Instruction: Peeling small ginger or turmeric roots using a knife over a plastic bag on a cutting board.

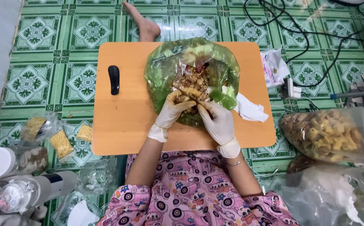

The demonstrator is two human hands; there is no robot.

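We see both hands in white gloves working at the mouth of a green plastic bag [190,62] that sits in the middle of a low orange table [123,121]. The bag holds a brown crumbly snack mix [192,81]. Our left hand [171,111] is curled, its fingers pinching a pale piece of the mix at the bag's opening; our right hand [217,121] is curled too, fingertips closed on the same clump just beside the left — the two hands touch. A black handle-shaped object [114,78] lies on the table well left of the bag, and a white tissue [249,109] lies just right of it. On the green tiled floor [35,79], small packets of yellow snacks [60,144] lie to the left — a large clear bag of yellow pieces [328,136] rests to the right.
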